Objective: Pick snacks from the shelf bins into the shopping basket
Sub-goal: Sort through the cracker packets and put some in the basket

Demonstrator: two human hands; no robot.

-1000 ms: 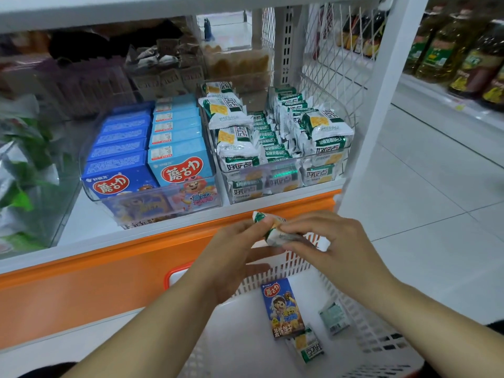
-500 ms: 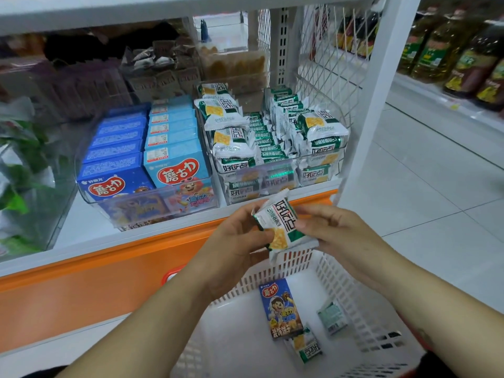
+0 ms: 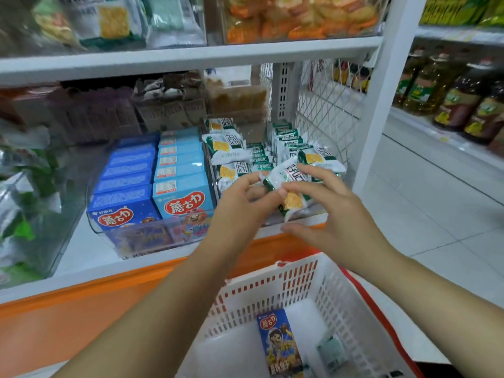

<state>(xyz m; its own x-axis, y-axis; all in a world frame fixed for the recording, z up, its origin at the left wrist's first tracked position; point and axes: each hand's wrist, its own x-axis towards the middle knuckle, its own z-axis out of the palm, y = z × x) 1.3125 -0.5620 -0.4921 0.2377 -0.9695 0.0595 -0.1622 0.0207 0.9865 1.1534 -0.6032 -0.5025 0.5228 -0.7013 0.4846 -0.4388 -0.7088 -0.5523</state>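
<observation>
Both my hands hold one white-and-green cracker packet (image 3: 289,184) in front of the right shelf bin. My left hand (image 3: 240,208) pinches its left end; my right hand (image 3: 327,211) grips it from the right with thumb and fingers. The clear bin (image 3: 305,216) behind it holds several more of the same packets (image 3: 229,145). Next to it on the left stands a clear bin (image 3: 136,238) of blue snack boxes (image 3: 182,195). Below my arms sits the white shopping basket (image 3: 272,290), with a blue snack box (image 3: 281,342) and a small green packet (image 3: 331,350) inside.
An orange shelf front (image 3: 81,309) runs below the bins. A white upright post (image 3: 381,105) and wire mesh panel (image 3: 321,105) close the shelf on the right. Oil bottles (image 3: 458,105) line a low shelf across the tiled aisle (image 3: 436,214). Upper shelf bins hold more snacks (image 3: 294,17).
Both hands have lifted the cracker packet from just above the basket up to the level of the right bin. The view has tilted upward, showing the upper shelf.
</observation>
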